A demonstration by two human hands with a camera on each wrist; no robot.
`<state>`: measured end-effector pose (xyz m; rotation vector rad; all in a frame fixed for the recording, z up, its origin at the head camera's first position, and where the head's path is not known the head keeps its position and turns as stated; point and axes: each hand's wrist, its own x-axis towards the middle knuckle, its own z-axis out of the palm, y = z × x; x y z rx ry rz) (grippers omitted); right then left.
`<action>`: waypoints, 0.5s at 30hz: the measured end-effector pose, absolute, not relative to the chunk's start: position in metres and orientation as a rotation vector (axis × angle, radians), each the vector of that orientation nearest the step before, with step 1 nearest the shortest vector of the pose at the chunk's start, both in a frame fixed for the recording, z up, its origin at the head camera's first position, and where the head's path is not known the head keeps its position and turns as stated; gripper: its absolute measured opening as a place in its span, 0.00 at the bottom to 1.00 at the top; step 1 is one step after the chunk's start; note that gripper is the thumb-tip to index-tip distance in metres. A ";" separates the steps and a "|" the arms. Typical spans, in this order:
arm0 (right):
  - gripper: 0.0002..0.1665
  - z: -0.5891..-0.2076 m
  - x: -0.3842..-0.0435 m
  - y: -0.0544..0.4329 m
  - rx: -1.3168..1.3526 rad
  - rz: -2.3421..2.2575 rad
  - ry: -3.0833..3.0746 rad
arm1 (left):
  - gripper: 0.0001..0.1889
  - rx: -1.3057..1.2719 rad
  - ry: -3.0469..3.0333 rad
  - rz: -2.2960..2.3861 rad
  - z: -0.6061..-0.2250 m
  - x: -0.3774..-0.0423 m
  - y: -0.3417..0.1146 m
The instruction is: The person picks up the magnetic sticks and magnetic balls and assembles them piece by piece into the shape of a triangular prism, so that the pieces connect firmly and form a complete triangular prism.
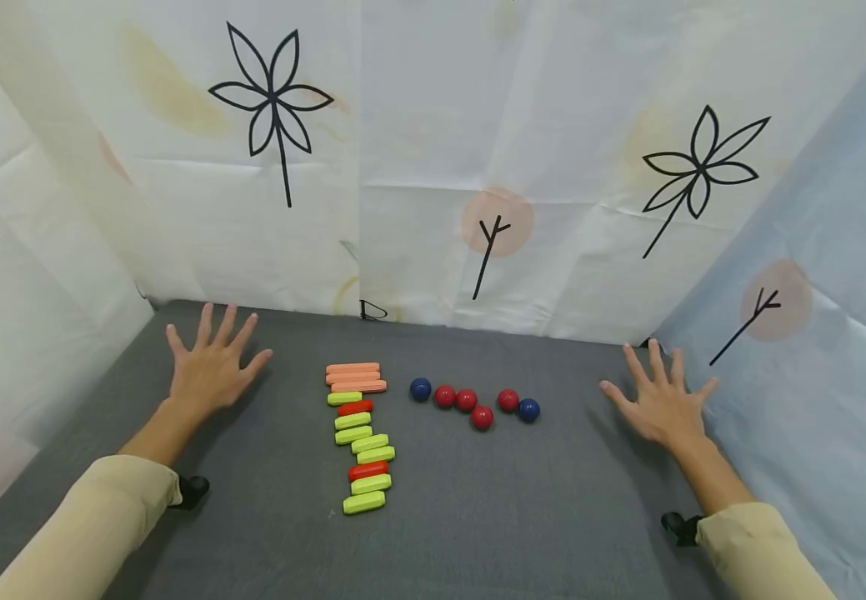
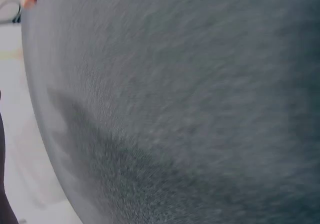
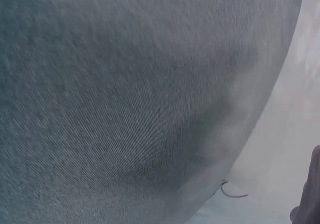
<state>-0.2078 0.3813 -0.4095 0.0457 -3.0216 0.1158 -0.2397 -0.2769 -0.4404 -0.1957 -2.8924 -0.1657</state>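
Note:
My left hand (image 1: 210, 367) is spread with straight fingers at the left side of the dark grey table, holding nothing. On the right, my right hand (image 1: 663, 404) has its fingers fanned out, also holding nothing. Between them, nearer the left hand, three orange sticks (image 1: 352, 378) lie side by side. Below these runs a column of short yellow-green bars (image 1: 369, 442), with a red bar (image 1: 355, 407) near its top and another red bar (image 1: 368, 472) lower down. Several red balls (image 1: 466, 400) lie right of the sticks, between a blue ball (image 1: 421, 389) and a second blue ball (image 1: 529, 410).
White cloth with plant drawings (image 1: 417, 250) hangs behind the grey table (image 1: 508, 517) and along both sides. Dark wrist mounts sit by the left cuff (image 1: 192, 492) and the right cuff (image 1: 678, 527). Both wrist views show mostly table surface with hand shadows.

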 end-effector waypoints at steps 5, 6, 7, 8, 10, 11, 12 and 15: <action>0.51 -0.411 -0.202 0.368 0.086 0.149 -3.036 | 0.38 -0.359 -2.784 -0.093 -0.444 -0.229 -0.257; 0.51 -0.412 -0.201 0.365 0.093 0.156 -3.042 | 0.38 -0.395 -2.762 -0.086 -0.445 -0.226 -0.252; 0.51 -0.412 -0.199 0.361 0.102 0.167 -3.048 | 0.38 -0.430 -2.739 -0.080 -0.447 -0.223 -0.248; 0.51 -0.412 -0.199 0.357 0.112 0.174 -3.055 | 0.38 -0.465 -2.715 -0.071 -0.448 -0.220 -0.244; 0.51 -0.413 -0.197 0.349 0.143 0.191 -3.065 | 0.39 -0.536 -2.683 -0.066 -0.450 -0.214 -0.235; 0.51 -0.414 -0.195 0.345 0.167 0.200 -3.069 | 0.39 -0.571 -2.677 -0.075 -0.451 -0.210 -0.231; 0.51 -0.414 -0.194 0.341 0.192 0.225 -3.073 | 0.39 -0.610 -2.675 -0.094 -0.452 -0.207 -0.226; 0.51 -0.414 -0.190 0.328 0.278 0.341 -3.079 | 0.39 -0.741 -2.680 -0.202 -0.454 -0.196 -0.212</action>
